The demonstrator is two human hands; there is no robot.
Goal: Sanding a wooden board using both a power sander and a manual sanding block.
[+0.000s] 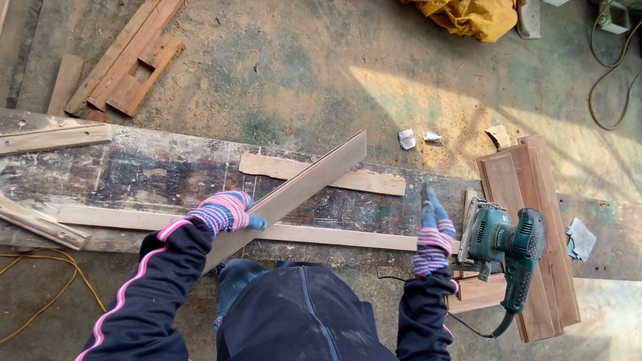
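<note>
Over the stained dark tabletop (167,175), the left hand (224,211) in a striped glove is closed around a long grey-brown board (301,190), which slants up and away. Open and flat, the right hand (435,230) rests by a pale strip (321,235), just beside a green sander (505,244) sitting on reddish panels (528,194). Sawdust covers the concrete floor (301,73); crumpled paper scraps (414,138) and a yellow sheet (471,17) lie beyond.

Not much in the way of packaging here, no signs or screens either. Closest thing is a small pale label patch (499,235) on the side of the green power sander's body, too small to make out.
</note>
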